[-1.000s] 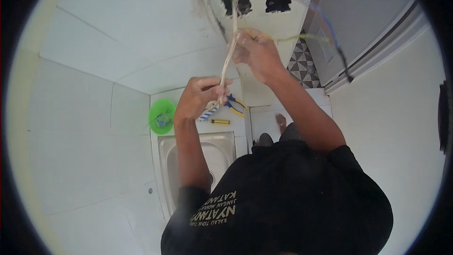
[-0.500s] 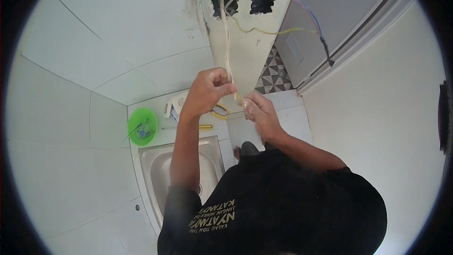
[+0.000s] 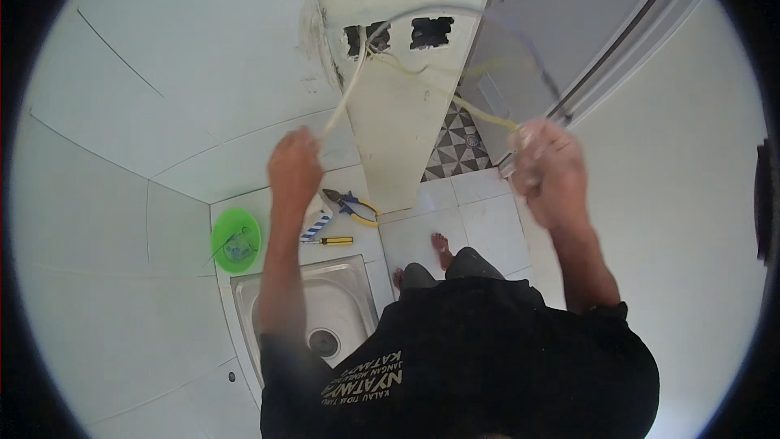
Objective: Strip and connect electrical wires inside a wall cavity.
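Observation:
A white cable (image 3: 345, 106) comes out of the left wall opening (image 3: 355, 42) and runs down to my left hand (image 3: 295, 164), whose fingers are closed around it. Far to the right, my right hand (image 3: 550, 171) is blurred but closed on a yellow wire (image 3: 485, 116). That wire stretches slantwise across the wall's edge. A grey-looking cable (image 3: 439, 8) arcs from the same opening over to the right, smeared by motion, with a dark end near my right hand. Whatever lies inside my fists is hidden.
Pliers (image 3: 349, 204) with yellow-and-blue handles and a yellow-handled screwdriver (image 3: 333, 241) lie on the counter. A green bowl (image 3: 218, 241) with small items stands by the steel sink (image 3: 357, 276). A second wall opening (image 3: 431, 32) is at the right; a grey door (image 3: 540, 24) lies beyond.
My hands have moved wide apart, the left one leftward and the right one up and right. The white cable now slants left, and the yellow wire reaches my right hand. The view has shifted slightly.

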Demonstrator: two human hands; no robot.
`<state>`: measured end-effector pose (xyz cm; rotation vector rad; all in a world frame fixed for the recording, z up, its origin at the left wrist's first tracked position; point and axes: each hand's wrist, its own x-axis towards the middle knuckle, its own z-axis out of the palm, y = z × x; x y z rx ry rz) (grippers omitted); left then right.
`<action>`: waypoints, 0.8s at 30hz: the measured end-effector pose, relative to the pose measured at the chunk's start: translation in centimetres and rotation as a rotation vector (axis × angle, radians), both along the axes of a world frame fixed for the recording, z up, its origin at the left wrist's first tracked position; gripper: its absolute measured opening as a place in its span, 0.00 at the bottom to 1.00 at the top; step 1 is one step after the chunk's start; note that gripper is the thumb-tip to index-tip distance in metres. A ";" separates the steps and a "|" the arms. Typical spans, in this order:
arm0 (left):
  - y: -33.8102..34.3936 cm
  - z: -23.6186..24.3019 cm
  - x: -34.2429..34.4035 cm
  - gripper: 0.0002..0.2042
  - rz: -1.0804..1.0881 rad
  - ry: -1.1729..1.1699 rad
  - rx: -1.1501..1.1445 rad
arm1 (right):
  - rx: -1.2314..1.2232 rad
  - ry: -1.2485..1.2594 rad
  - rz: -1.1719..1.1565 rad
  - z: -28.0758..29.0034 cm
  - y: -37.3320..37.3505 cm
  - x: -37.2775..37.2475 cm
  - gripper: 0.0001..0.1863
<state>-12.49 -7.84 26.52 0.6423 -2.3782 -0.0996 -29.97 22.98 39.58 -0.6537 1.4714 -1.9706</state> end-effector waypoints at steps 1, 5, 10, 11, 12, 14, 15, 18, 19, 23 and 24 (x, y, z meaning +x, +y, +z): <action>0.0 1.2 0.6 0.06 0.068 -0.001 0.016 | -0.012 0.000 -0.057 1.2 -0.1 -0.9 0.06; -1.6 7.0 2.8 0.05 0.279 -0.103 -0.040 | 0.017 0.017 -0.068 4.7 -0.5 -3.6 0.05; 0.0 8.5 3.4 0.08 0.047 -0.317 0.069 | 0.337 0.321 0.183 1.7 0.6 -1.8 0.09; 2.0 8.8 2.9 0.09 -0.058 -0.162 0.082 | 0.344 0.382 0.261 0.2 0.6 -0.5 0.09; 3.6 9.0 2.1 0.10 -0.165 -0.004 0.095 | 0.351 0.444 0.336 -1.2 0.2 0.9 0.09; 5.8 8.9 0.1 0.11 -0.156 0.240 0.218 | 0.488 0.568 0.392 -2.7 -1.6 3.7 0.10; 6.6 8.8 -1.1 0.12 -0.159 0.485 0.340 | 0.496 0.564 0.387 -3.4 -2.4 4.8 0.10; 8.1 9.4 -3.9 0.11 -0.218 0.310 0.780 | 0.552 0.685 0.410 -4.6 -5.0 6.5 0.11; 8.1 9.1 -4.9 0.11 -0.215 0.316 0.780 | 0.544 0.826 0.410 -4.8 -5.5 7.3 0.09; 6.5 7.4 -7.5 0.12 -0.436 0.648 1.529 | 0.165 1.405 0.235 -3.5 -6.1 6.8 0.07; 6.1 7.4 -7.7 0.13 -0.556 0.775 1.750 | 0.164 1.407 0.230 -2.2 -6.0 6.5 0.07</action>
